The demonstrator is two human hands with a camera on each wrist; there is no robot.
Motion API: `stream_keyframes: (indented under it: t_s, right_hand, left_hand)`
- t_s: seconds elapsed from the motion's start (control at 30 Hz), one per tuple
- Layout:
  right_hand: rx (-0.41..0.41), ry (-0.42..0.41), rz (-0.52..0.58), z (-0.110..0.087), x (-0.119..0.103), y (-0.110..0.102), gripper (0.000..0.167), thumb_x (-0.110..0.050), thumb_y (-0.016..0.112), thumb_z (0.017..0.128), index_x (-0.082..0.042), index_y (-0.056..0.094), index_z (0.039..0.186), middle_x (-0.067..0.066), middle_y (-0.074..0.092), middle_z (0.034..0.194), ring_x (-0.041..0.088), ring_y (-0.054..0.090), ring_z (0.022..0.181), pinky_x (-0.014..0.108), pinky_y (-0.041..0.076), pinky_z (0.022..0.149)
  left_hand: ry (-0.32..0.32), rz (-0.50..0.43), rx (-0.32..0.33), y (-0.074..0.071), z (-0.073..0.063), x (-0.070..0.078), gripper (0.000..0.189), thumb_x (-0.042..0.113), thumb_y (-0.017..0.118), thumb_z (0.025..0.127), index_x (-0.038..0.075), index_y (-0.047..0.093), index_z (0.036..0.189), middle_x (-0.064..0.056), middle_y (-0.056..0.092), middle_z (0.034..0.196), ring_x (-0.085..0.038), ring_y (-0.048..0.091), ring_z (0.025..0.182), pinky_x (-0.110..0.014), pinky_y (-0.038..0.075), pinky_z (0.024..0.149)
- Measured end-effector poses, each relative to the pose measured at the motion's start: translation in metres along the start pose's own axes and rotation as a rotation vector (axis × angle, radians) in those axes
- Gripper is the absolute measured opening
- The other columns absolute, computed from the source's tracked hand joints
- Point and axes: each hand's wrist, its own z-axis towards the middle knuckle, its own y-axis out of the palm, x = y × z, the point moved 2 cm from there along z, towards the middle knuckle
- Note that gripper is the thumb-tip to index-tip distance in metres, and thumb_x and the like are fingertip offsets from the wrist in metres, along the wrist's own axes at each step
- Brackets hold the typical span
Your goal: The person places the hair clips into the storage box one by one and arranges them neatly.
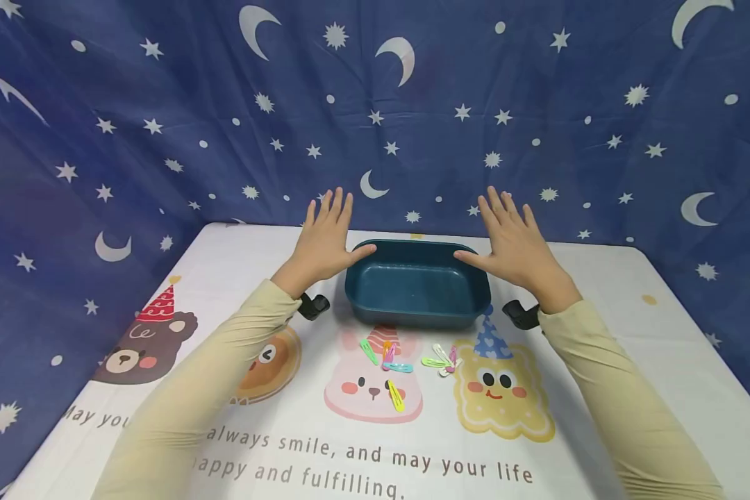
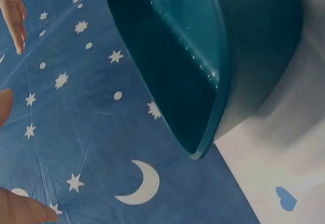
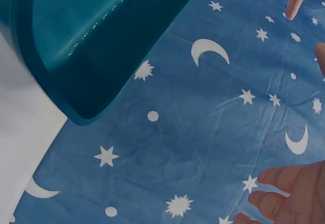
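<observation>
In the head view a dark teal plastic basin stands on the table. My left hand is raised at its left end, fingers straight and spread, thumb over the rim. Mirroring it at the right end, my right hand has its fingers spread too. Neither hand holds anything. In front of the basin lie several snap hair clips: a green one, a blue one, a yellow one and, to the right, a light green one among white and pink ones. Both wrist views show the basin's rim close up.
A white tablecloth with printed cartoon figures and lettering covers the table. Behind it hangs a dark blue curtain with moons and stars. Black wrist cameras, such as the left one, sit under both wrists, beside the basin.
</observation>
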Motion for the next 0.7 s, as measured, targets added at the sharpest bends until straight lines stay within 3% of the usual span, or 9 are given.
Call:
stream_keyframes:
  t_s: [0.47, 0.7]
  right_hand:
    - [0.003, -0.060, -0.073, -0.003, 0.004, 0.008, 0.103, -0.066, 0.052, 0.083, -0.002, 0.008, 0.150, 0.017, 0.000, 0.158, 0.037, 0.001, 0.146, 0.060, 0.003, 0.114]
    - [0.018, -0.103, -0.120, -0.005, 0.006, 0.012, 0.103, -0.064, 0.055, 0.082, -0.002, 0.010, 0.150, 0.017, 0.004, 0.158, 0.036, 0.005, 0.146, 0.060, 0.007, 0.114]
  left_hand:
    - [0.049, 0.025, -0.021, 0.010, -0.005, 0.004, 0.098, 0.066, 0.044, 0.087, 0.004, 0.001, 0.151, -0.016, 0.000, 0.158, -0.032, -0.003, 0.147, -0.050, 0.000, 0.118]
    - [0.130, 0.024, -0.043, 0.013, -0.011, 0.006, 0.098, 0.064, 0.047, 0.088, 0.004, 0.001, 0.150, -0.015, -0.002, 0.158, -0.030, -0.007, 0.147, -0.050, -0.003, 0.118]
